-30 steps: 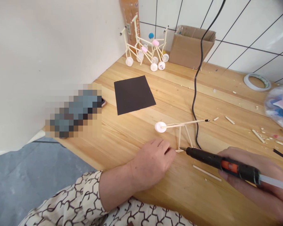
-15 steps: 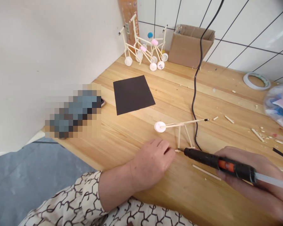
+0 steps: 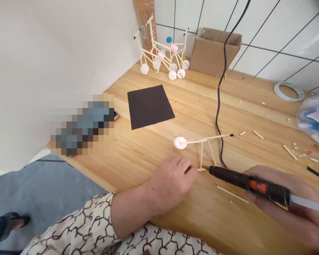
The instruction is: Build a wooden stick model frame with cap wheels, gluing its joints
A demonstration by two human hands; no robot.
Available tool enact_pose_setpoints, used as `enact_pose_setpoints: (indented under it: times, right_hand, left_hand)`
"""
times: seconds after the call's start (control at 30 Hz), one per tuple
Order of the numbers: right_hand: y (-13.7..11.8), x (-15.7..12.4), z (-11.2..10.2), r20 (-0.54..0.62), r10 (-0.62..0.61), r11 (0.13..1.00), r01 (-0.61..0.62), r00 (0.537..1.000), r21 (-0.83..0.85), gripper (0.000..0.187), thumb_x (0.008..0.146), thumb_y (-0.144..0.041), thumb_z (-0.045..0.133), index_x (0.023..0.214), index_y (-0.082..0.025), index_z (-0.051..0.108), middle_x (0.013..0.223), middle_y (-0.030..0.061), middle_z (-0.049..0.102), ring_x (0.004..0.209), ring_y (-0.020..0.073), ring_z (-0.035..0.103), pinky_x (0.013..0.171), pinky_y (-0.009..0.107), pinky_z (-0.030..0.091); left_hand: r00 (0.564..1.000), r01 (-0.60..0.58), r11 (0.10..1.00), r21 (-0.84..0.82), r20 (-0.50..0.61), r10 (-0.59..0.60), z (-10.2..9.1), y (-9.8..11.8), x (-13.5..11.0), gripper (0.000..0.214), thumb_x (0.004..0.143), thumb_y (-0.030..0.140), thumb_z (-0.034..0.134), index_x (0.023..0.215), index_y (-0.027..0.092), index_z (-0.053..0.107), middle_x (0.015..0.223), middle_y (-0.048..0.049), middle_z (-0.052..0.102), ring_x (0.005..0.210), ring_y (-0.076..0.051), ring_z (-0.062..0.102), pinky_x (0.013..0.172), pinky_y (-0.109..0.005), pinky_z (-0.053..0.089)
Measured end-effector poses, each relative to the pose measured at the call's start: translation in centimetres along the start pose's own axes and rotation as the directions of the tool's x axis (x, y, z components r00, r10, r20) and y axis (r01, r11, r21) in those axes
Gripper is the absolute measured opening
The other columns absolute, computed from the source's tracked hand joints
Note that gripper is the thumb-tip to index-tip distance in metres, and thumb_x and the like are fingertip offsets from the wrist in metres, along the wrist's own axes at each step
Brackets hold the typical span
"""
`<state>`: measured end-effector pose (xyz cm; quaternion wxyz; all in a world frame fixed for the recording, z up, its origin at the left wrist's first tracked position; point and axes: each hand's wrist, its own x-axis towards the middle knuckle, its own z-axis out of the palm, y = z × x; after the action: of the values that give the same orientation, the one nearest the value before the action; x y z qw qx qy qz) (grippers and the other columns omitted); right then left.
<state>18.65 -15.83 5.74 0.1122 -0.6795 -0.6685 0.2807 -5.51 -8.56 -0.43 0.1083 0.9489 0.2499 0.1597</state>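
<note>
A small stick frame [image 3: 206, 148] with one white wheel [image 3: 180, 142] lies on the wooden table [image 3: 175, 117]. My left hand [image 3: 171, 184] rests knuckles up on the table, its fingertips pinched at the frame's lower joint. My right hand [image 3: 289, 205] grips a black and orange hot glue gun [image 3: 250, 183] with a clear glue stick out the back. The gun's nozzle tip touches that same joint, just right of my left fingertips. The gun's black cord [image 3: 220, 106] runs up across the table to the wall.
Several finished stick bicycles [image 3: 162, 56] stand in the far corner beside a cardboard box [image 3: 214, 51]. A black square sheet [image 3: 149, 105] lies mid-table. Tape roll [image 3: 289, 91] and plastic bag [image 3: 315, 118] sit right. Loose sticks [image 3: 232, 194] and scraps lie about. A foot [image 3: 7, 226] shows bottom left.
The glue gun's tip shifted slightly left then back at the joint. A foot has come into view on the floor at lower left. My left hand stayed put.
</note>
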Motion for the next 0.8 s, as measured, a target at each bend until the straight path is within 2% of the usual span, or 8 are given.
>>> enact_pose_setpoints:
  times: [0.07,0.1,0.2,0.37,0.5,0.63,0.8]
  right_hand:
    - [0.7,-0.3,-0.2,0.152,-0.006,1.000,0.008,0.988,-0.014,0.017,0.078,-0.047,0.056,0.083,-0.032,0.061,0.066,-0.0042,0.063,0.057,0.0153,0.059,0.047,0.022,0.047]
    - [1.0,-0.5,-0.2,0.190,0.003,1.000,0.000,0.982,-0.019,0.017,0.080,-0.047,0.054,0.084,-0.032,0.060,0.066,-0.0042,0.062,0.058,0.0155,0.059,0.048,0.023,0.047]
    - [1.5,-0.7,-0.1,0.191,0.037,0.999,-0.034,0.981,-0.016,0.019,0.080,-0.049,0.051,0.081,-0.032,0.058,0.062,-0.0041,0.059,0.054,0.0160,0.056,0.044,0.024,0.043]
    - [0.8,-0.6,-0.1,0.188,0.074,0.997,-0.072,0.979,-0.020,0.014,0.074,-0.046,0.057,0.077,-0.032,0.056,0.062,-0.0040,0.059,0.054,0.0185,0.055,0.046,0.027,0.044]
    - [0.5,-0.5,-0.4,0.158,0.028,0.999,-0.031,0.987,0.019,0.014,0.075,-0.045,0.054,0.074,-0.031,0.057,0.063,-0.0027,0.060,0.054,0.0193,0.056,0.045,0.027,0.045]
    - [0.9,-0.5,-0.4,0.155,0.034,0.999,-0.035,0.987,0.005,0.016,0.075,-0.046,0.056,0.074,-0.030,0.057,0.059,-0.0035,0.060,0.052,0.0181,0.056,0.045,0.026,0.046]
    - [0.9,-0.2,-0.4,0.079,-0.012,1.000,0.011,0.997,0.012,0.018,0.077,-0.048,0.053,0.078,-0.032,0.059,0.064,-0.0029,0.063,0.055,0.0196,0.059,0.045,0.026,0.048]
  left_hand:
    - [1.000,-0.003,1.000,-0.002,-0.013,0.003,0.0,0.0,0.0,0.023,0.083,0.004,0.039,0.079,0.012,0.060,0.075,-0.0062,0.054,0.067,-0.017,0.044,0.058,-0.029,0.040]
    - [1.000,-0.005,1.000,0.000,-0.023,0.005,0.0,0.0,0.0,0.023,0.083,0.004,0.039,0.080,0.012,0.060,0.074,-0.0061,0.054,0.066,-0.018,0.044,0.057,-0.030,0.040]
    - [0.999,-0.014,1.000,0.007,-0.033,0.014,0.1,0.0,-0.1,0.023,0.083,0.004,0.038,0.080,0.012,0.060,0.075,-0.0062,0.054,0.067,-0.018,0.044,0.058,-0.030,0.040]
    - [1.000,-0.014,1.000,0.016,-0.016,0.014,0.2,0.0,-0.1,0.024,0.083,0.004,0.037,0.081,0.012,0.059,0.075,-0.0062,0.053,0.068,-0.018,0.045,0.059,-0.029,0.041]
    - [1.000,-0.009,1.000,0.011,-0.003,0.009,0.1,0.0,-0.1,0.023,0.083,0.004,0.037,0.081,0.012,0.059,0.076,-0.0060,0.054,0.068,-0.018,0.045,0.058,-0.029,0.041]
    - [1.000,-0.007,1.000,0.024,0.017,0.007,0.1,0.0,-0.1,0.024,0.085,0.005,0.036,0.082,0.013,0.058,0.077,-0.0060,0.053,0.068,-0.017,0.045,0.059,-0.030,0.041]
    - [1.000,-0.013,1.000,0.015,-0.005,0.013,0.1,0.0,-0.1,0.024,0.084,0.005,0.036,0.081,0.012,0.059,0.076,-0.0064,0.054,0.068,-0.018,0.046,0.059,-0.030,0.042]
